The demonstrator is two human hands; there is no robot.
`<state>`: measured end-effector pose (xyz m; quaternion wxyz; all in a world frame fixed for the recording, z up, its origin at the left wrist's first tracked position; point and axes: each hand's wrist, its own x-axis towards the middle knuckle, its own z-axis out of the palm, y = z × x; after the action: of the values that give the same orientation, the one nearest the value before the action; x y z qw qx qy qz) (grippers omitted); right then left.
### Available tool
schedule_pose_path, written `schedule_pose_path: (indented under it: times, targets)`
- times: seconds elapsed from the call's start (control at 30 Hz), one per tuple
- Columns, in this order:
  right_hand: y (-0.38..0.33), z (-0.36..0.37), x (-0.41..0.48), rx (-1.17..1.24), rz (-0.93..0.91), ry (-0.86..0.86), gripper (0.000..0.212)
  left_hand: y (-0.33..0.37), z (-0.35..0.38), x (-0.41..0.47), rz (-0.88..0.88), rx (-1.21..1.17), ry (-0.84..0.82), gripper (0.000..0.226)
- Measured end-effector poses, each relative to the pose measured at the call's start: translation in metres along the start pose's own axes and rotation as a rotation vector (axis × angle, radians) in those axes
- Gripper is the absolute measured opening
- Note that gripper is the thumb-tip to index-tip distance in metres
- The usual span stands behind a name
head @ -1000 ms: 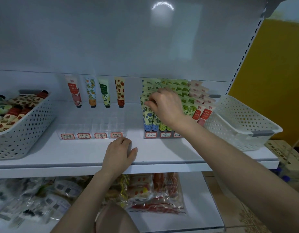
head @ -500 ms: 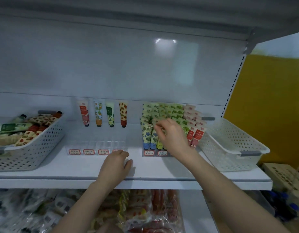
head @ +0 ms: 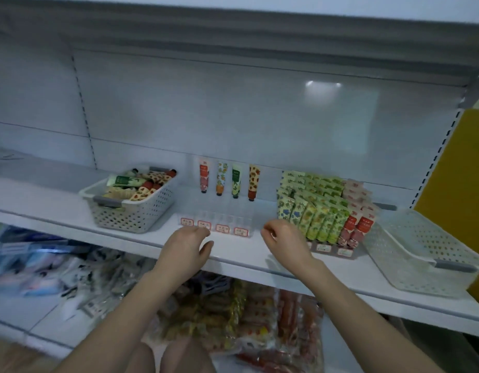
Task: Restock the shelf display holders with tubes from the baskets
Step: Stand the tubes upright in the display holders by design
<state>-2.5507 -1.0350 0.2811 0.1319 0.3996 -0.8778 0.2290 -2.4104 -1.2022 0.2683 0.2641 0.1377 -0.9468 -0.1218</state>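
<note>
head | step: right holder [head: 322, 211] full, right basket [head: 421, 275] empty; left holder [head: 219, 215] has only 4 tubes [head: 235, 181], far row | left hand [head: 186, 247] relaxed on shelf [head: 238, 253], right hand [head: 284, 239] loosely curled, both empty | next, likely: reach far left to the left basket [head: 130, 219] for tubes

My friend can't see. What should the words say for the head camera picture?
Two bare hands reach over a white shelf: the left hand is at an empty clear holder, the right hand, loosely curled, is beside a holder packed with tubes. A basket of tubes sits to the left, an empty-looking basket to the right.
</note>
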Motion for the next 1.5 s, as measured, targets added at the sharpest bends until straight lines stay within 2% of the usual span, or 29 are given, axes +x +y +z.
schedule_pose_path:
  times: [0.3, 0.57, 0.77, 0.97, 1.1, 1.27, 1.43, 1.5]
  targets:
    - [-0.105, 0.044, 0.063, 0.16, -0.119, -0.074, 0.025, -0.079, -0.058, -0.022, -0.191, 0.068, 0.09, 0.031]
    - [-0.137, 0.089, 0.126, 0.333, -0.053, -0.124, 0.031, -0.152, -0.074, 0.053, -0.264, 0.045, 0.122, 0.027]
    - [-0.141, 0.107, 0.174, 0.363, -0.032, -0.107, 0.032, -0.179, -0.05, 0.124, -0.306, 0.085, -0.198, 0.023]
    - [-0.128, 0.114, 0.187, 0.337, -0.04, -0.12, 0.031, -0.178, -0.045, 0.15, -0.345, 0.09, -0.412, 0.021]
    - [-0.123, 0.11, 0.195, 0.345, -0.034, -0.141, 0.031, -0.182, -0.047, 0.161, -0.427, 0.037, -0.528, 0.032]
    - [-0.116, 0.104, 0.202, 0.336, -0.028, -0.165, 0.031, -0.185, -0.049, 0.167, -0.516, -0.023, -0.56, 0.041]
    - [-0.119, 0.106, 0.219, 0.353, -0.025, -0.201, 0.027, -0.189, -0.047, 0.162, -0.481, -0.123, -0.495, 0.051]
    - [-0.129, 0.112, 0.231, 0.365, -0.038, -0.189, 0.025, -0.192, -0.047, 0.159, -0.48, -0.186, -0.477, 0.046]
